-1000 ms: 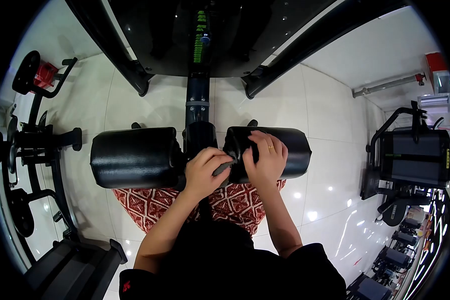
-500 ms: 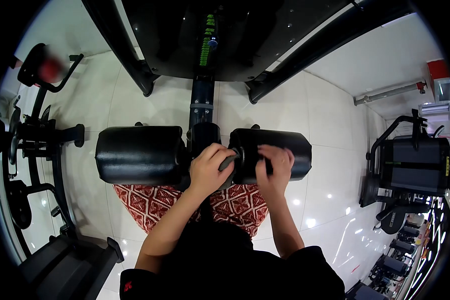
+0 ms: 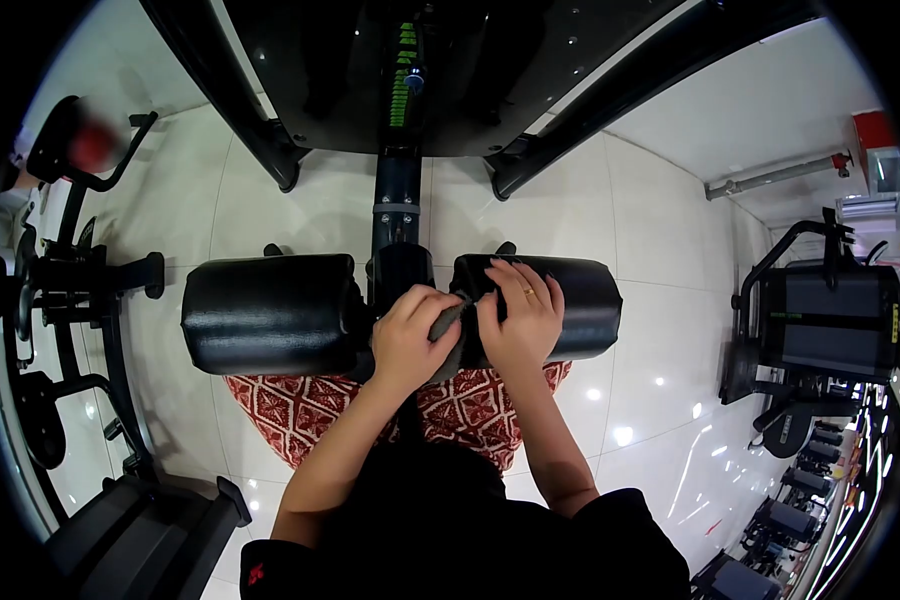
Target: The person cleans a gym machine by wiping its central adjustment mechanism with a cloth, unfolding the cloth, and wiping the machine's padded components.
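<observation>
My left hand (image 3: pixel 406 338) is closed around a grey cloth (image 3: pixel 446 345) at the inner end of the right black padded roller (image 3: pixel 588 312). On top of that roller lies my right hand (image 3: pixel 522 322), its fingers stretched out over the padding and a ring on one finger. Its thumb is close to the cloth; I cannot tell whether they touch. The matching left padded roller (image 3: pixel 270 318) is on the other side of the dark central post (image 3: pixel 397 215). My legs in red and white patterned trousers (image 3: pixel 305 410) are partly hidden under the rollers.
Ahead stands a dark machine panel (image 3: pixel 320 100) with a green scale and slanted frame legs (image 3: pixel 560 130). Other exercise machines stand at the left (image 3: pixel 80 270) and right (image 3: pixel 825 315). The floor (image 3: pixel 660 340) is pale, shiny tile.
My right hand has moved left along the roller, towards my left hand and the cloth, and has settled on the padding. My left hand keeps hold of the cloth. The view has shifted slightly.
</observation>
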